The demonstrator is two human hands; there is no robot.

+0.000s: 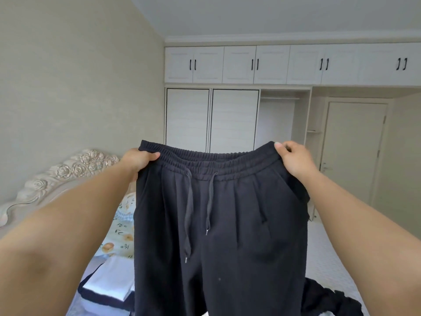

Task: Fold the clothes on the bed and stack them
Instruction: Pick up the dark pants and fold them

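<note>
A pair of black drawstring trousers hangs spread out in front of me, waistband up, its legs dropping out of view below. My left hand grips the left end of the elastic waistband. At the right end, my right hand pinches the band between thumb and fingers. Two drawstrings dangle down the front. Folded white clothes lie on a dark garment on the bed at lower left. More dark cloth lies on the bed at lower right.
A carved floral headboard runs along the left wall, with a flower-print pillow beside it. White wardrobes fill the far wall, one bay open. A closed door stands at the right.
</note>
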